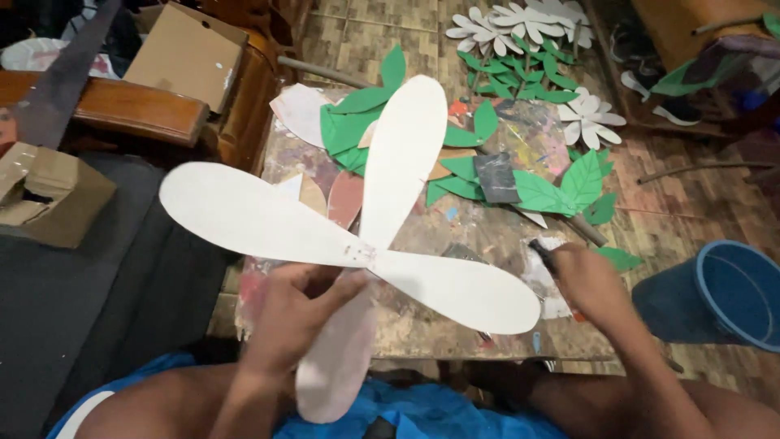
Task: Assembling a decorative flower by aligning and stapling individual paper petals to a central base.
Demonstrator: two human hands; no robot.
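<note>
**Big paper flower held over a messy tabletop**

The left hand (296,313) pinches the big white four-petal paper flower (357,236) at its middle, thumb on top and fingers under, so this grip is closed tight on the flower. The flower sits in the middle of the frame, lifted above the tabletop. All four petals look joined at the middle already. Its petals are plain, with no stem or leaf on it yet.

The right hand (585,280), at the lower right, is curled around a small dark stick-like tool (543,254), holding it firmly near the tabletop.

The paint-stained wooden tabletop (496,232) carries green paper leaves (561,191) and brown cut scraps. At the top of the frame, finished white paper flowers (528,24) lie on the tiled floor. A blue plastic bucket (731,293) stands at the right edge, and brown cardboard boxes (49,191) sit at the left
</note>
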